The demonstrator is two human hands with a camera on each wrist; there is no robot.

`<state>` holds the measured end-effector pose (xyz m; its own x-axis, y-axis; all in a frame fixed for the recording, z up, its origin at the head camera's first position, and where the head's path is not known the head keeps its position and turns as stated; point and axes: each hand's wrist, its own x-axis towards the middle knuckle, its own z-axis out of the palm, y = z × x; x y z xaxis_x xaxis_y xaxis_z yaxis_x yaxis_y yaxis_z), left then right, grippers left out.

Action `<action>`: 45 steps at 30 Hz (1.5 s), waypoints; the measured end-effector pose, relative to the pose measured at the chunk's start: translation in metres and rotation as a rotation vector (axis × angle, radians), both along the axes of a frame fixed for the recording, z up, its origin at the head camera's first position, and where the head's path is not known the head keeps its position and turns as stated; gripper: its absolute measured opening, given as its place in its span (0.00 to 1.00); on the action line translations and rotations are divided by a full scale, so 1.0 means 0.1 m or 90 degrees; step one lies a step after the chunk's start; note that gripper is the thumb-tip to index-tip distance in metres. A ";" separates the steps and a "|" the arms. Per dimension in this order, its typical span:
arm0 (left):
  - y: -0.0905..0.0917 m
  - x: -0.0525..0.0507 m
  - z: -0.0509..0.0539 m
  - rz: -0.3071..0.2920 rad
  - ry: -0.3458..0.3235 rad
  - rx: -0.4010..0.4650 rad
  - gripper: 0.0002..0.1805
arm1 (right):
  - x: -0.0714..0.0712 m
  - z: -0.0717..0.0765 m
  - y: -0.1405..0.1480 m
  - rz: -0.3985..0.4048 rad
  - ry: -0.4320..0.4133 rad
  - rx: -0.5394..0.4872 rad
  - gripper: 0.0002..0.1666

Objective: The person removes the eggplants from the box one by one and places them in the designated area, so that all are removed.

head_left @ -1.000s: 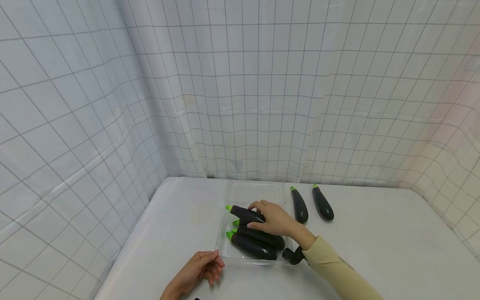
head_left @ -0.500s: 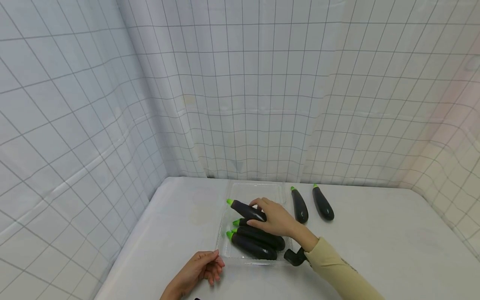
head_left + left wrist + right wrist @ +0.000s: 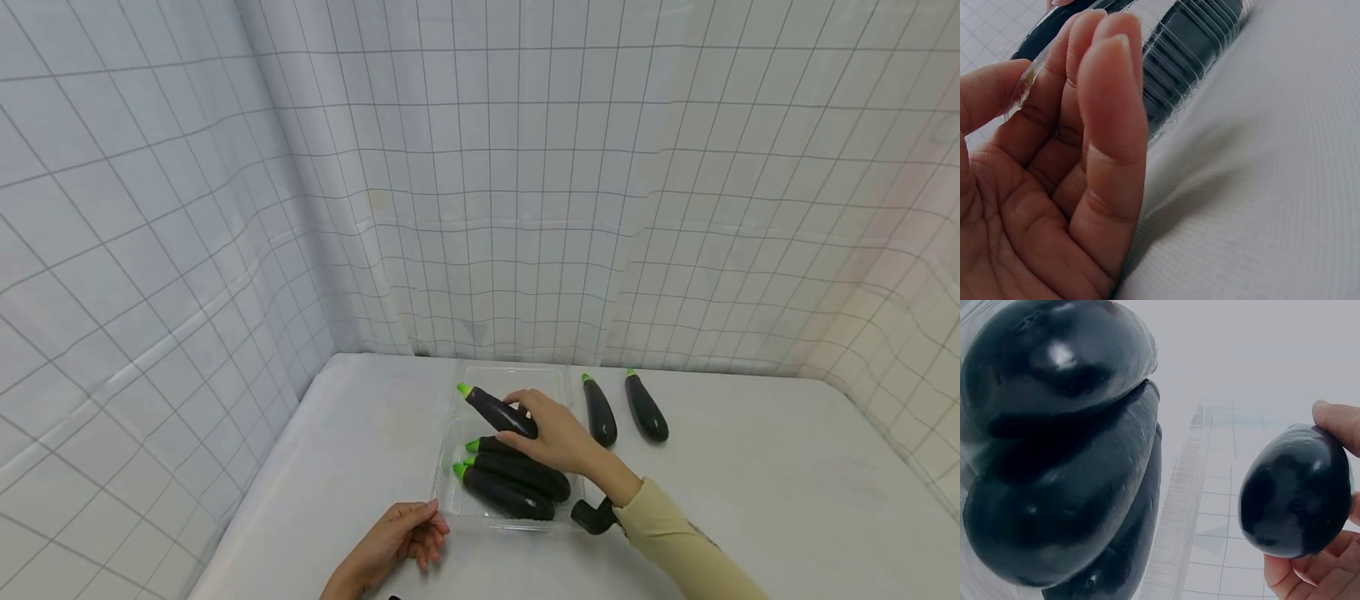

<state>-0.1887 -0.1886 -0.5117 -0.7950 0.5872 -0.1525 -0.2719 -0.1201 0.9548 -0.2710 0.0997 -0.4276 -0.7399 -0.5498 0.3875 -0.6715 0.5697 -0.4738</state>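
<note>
Over the back of the clear plastic tray [image 3: 455,501], the right hand [image 3: 551,435] is clamped on the held eggplant [image 3: 491,406] by its fat end, stem pointing away left; I'd guess that suits reaching in from the right. Three eggplants [image 3: 517,472] lie snugly side by side in the tray, stems left, probably to save room. Left hand [image 3: 396,537] pinches the near-left corner, I'd say to steady it. Two loose eggplants [image 3: 599,412] lie on the bench [image 3: 360,433], right of the tray.
</note>
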 end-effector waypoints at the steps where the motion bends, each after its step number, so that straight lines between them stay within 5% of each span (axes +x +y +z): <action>1: 0.00 0.00 0.00 0.000 0.000 0.000 0.21 | 0.00 0.00 0.00 -0.001 0.003 -0.003 0.31; 45: 0.00 -0.01 -0.01 0.002 -0.013 -0.014 0.23 | 0.05 0.05 0.13 -0.054 0.047 -0.064 0.32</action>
